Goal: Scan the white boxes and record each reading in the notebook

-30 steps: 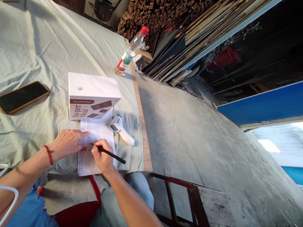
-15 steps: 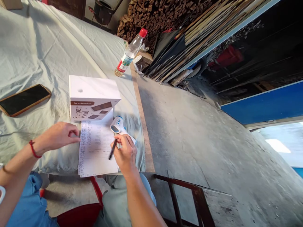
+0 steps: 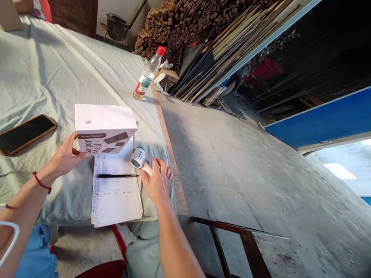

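A white box (image 3: 106,117) with brown "NutriMotion" print stands at the top of the papers. My left hand (image 3: 65,156) grips its lower left corner, thumb in front and fingers along the side. Printed sheets (image 3: 117,208) lie near the table's front edge, their left margin covered with dense marks. Across them rests a black pen (image 3: 116,175), out of both hands. To the right of the sheets is a white and blue infrared thermometer (image 3: 138,157). My right hand (image 3: 158,179) closes around its handle, which sits between thumb and fingers and is partly hidden.
A phone (image 3: 26,134) in a brown case lies at the left of the cloth-covered table (image 3: 58,73). A red-capped bottle (image 3: 146,77) stands near the right edge. Beyond are stacked wood (image 3: 174,27) and a concrete floor (image 3: 220,166). A dark wooden frame (image 3: 246,247) is at lower right.
The pen has left my right hand and now lies on the sheets; that hand has moved onto the thermometer. My left hand has moved up to the box. The view has shifted slightly.
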`<act>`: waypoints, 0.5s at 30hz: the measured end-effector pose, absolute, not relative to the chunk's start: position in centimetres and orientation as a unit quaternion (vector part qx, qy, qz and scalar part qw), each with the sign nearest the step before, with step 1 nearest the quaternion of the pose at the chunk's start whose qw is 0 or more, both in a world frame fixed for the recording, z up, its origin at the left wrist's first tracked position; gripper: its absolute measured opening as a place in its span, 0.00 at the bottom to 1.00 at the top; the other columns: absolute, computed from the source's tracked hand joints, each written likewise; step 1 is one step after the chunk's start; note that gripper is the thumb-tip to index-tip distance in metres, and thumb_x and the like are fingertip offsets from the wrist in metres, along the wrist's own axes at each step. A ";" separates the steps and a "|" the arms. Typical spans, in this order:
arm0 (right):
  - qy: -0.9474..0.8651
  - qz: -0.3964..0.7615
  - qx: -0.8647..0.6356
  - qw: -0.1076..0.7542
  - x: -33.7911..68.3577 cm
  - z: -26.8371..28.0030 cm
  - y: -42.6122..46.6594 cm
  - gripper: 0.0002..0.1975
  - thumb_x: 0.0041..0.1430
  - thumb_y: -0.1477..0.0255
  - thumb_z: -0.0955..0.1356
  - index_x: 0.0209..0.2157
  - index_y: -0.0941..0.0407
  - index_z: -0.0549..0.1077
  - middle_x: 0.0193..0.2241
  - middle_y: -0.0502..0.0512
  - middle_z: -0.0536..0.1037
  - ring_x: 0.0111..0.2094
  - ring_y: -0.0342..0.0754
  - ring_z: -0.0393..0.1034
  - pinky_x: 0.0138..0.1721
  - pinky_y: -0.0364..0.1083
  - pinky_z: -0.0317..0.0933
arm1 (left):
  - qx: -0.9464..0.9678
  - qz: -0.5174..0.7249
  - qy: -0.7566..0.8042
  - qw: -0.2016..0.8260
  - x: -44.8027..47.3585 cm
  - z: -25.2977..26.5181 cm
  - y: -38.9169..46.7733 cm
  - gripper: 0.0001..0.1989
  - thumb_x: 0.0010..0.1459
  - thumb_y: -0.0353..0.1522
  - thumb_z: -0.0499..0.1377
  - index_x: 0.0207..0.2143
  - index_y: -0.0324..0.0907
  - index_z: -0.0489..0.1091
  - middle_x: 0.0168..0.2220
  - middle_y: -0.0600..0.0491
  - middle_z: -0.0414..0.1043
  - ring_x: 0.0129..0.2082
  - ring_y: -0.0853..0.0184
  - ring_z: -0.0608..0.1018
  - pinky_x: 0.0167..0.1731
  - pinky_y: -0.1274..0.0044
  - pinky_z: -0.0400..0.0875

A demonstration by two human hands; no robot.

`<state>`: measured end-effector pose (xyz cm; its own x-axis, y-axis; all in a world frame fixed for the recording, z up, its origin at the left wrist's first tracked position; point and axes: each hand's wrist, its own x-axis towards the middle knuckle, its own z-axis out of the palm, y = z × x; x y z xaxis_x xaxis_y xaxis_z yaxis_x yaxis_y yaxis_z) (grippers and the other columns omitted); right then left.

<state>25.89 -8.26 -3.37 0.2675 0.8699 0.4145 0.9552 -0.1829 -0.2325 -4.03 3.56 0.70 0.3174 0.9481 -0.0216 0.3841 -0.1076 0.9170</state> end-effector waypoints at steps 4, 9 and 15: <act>-0.586 0.010 -0.778 0.224 27.4 -3.9 -7.6 0.21 0.62 0.61 0.68 0.53 0.58 0.73 0.44 0.65 0.76 0.46 0.60 0.69 0.47 0.55 0.61 | 0.659 0.328 0.481 0.475 -3.9 0.7 3.7 0.37 0.50 0.47 0.65 0.59 0.42 0.60 0.52 0.42 0.73 0.33 0.61 0.78 0.30 0.71 0.73; -0.523 0.219 -0.655 0.499 25.5 -2.8 -8.1 0.22 0.62 0.54 0.66 0.48 0.56 0.72 0.38 0.59 0.77 0.38 0.53 0.72 0.38 0.49 0.66 | 0.618 0.367 0.501 0.482 -2.6 2.5 2.8 0.32 0.51 0.51 0.64 0.50 0.41 0.68 0.40 0.47 0.76 0.25 0.68 0.71 0.23 0.77 0.65; -0.473 0.462 -0.483 0.574 20.9 -1.3 -8.4 0.23 0.60 0.47 0.68 0.29 0.55 0.71 0.24 0.50 0.71 0.26 0.45 0.63 0.29 0.45 0.59 | 0.602 0.352 0.542 0.469 -2.0 3.1 2.4 0.29 0.52 0.60 0.57 0.25 0.42 0.65 0.16 0.56 0.59 0.18 0.70 0.63 0.18 0.78 0.55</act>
<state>20.90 -8.39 -1.29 0.1256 0.9874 0.0966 -0.0722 0.1062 -0.9917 -1.99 2.37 3.15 0.1646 0.9828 -0.0838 0.3228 0.0266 0.9461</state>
